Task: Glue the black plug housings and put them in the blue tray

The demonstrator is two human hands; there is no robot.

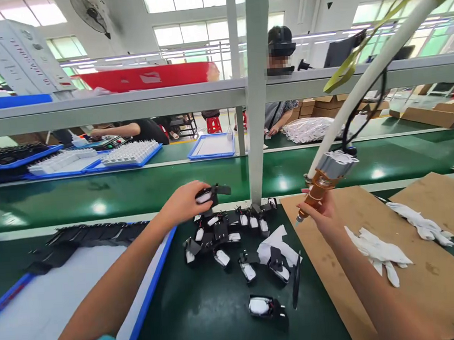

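Note:
My left hand (181, 202) is closed around a small black electronic unit (204, 196) with a white block in it, raised above a pile of similar black units (217, 231). My right hand (326, 214) grips an orange-and-silver tool (316, 191) with a narrow metal tip pointing down. A white pole and black cables run to that tool from the upper right. More units lie loose on the dark green bench, among them a single unit (266, 306) nearest me. Crumpled white paper (280, 246) and a thin black strip (296, 281) lie beside them.
A blue-rimmed tray (152, 292) with black parts along its far edge stands at left. White gloves (381, 250) lie on cardboard (320, 259) at right. An upright post (257, 111) and shelf stand ahead. Beyond the green conveyor (98, 198), co-workers (279, 115) sit.

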